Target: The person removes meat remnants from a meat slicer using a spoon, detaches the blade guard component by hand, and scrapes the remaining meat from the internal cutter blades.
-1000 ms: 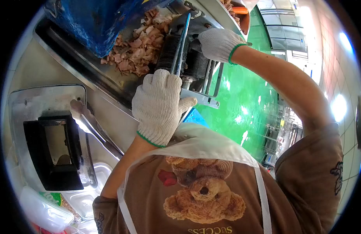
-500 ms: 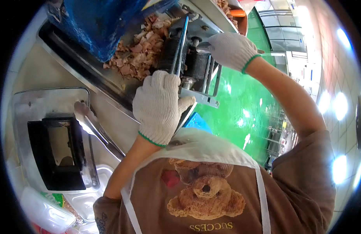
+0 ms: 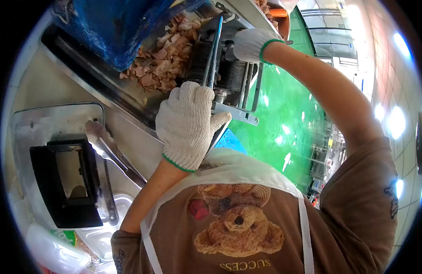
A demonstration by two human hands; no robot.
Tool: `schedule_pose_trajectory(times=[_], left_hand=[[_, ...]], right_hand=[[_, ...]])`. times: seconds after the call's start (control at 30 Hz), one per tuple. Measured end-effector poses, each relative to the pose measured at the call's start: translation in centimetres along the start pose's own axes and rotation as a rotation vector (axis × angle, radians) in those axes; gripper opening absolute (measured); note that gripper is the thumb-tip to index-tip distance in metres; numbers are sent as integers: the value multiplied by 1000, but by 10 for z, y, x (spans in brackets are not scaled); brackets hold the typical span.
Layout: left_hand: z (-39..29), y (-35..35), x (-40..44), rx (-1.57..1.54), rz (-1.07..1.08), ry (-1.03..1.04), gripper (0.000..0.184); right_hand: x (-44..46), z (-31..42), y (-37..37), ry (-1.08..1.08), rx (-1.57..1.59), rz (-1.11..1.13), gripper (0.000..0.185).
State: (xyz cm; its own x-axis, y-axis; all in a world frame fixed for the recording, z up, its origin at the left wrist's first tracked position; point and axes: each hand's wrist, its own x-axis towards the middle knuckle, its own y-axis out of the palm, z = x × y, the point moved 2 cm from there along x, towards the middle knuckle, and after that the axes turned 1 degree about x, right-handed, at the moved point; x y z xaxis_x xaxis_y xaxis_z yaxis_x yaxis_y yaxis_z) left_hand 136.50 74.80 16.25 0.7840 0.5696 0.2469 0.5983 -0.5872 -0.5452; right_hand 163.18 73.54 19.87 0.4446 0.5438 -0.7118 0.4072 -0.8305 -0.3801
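Note:
A meat slicing unit with dark ridged rollers and a long metal bar lies over a black-rimmed tray. My left hand, in a white knitted glove, is closed around the unit's near edge at the bar's lower end, thumb stretched along the frame. My right hand, gloved too, grips a metal tool with a rounded end against the far part of the rollers; the tip of its handle sticks out behind the fist. Sliced meat pieces are heaped in the tray left of the rollers.
A blue plastic bag covers the tray's far left. Tongs lean across a metal cover with a black chute at left. Clear plastic containers stand below it. Another container with meat and an orange handle is at top.
My right hand has moved left and slightly up with the metal tool, farther over the rollers. My left hand keeps its grip, almost unmoved.

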Motion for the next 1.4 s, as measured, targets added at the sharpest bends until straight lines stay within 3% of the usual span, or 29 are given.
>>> schedule_pose_trajectory(times=[0.2,0.4,0.6,0.87,0.97,1.07,1.17,1.27,1.3,1.4], left_hand=[[1,-2,0,-20,-12,13,51],[2,-1,2,-10,36,7,51],[2,4,2,23,21,28,52],[-1,3,1,-7,4,42,51],[-1,4,0,11,-15,51,50],[-3,3,-1,-3,-30,44,49],[-1,2,-2,-44,-43,50,49],[-6,-3,0,-11,-9,23,48],[-8,-2,-2,-19,-8,36,48],[0,2,-3,-43,-48,75,48]], right_hand=[[-16,4,-24,-179,-152,-7,14],[-6,5,-25,15,78,15,14],[-22,16,-40,-248,-174,35,16],[-38,12,-26,13,235,-69,31],[-43,12,-19,42,331,-115,27],[-35,20,-3,-98,215,-34,33],[-66,14,-10,-96,433,-319,36],[-88,-17,-23,161,460,-92,37],[-84,-25,-13,98,263,-287,36],[-99,-17,-14,148,263,-420,26]])
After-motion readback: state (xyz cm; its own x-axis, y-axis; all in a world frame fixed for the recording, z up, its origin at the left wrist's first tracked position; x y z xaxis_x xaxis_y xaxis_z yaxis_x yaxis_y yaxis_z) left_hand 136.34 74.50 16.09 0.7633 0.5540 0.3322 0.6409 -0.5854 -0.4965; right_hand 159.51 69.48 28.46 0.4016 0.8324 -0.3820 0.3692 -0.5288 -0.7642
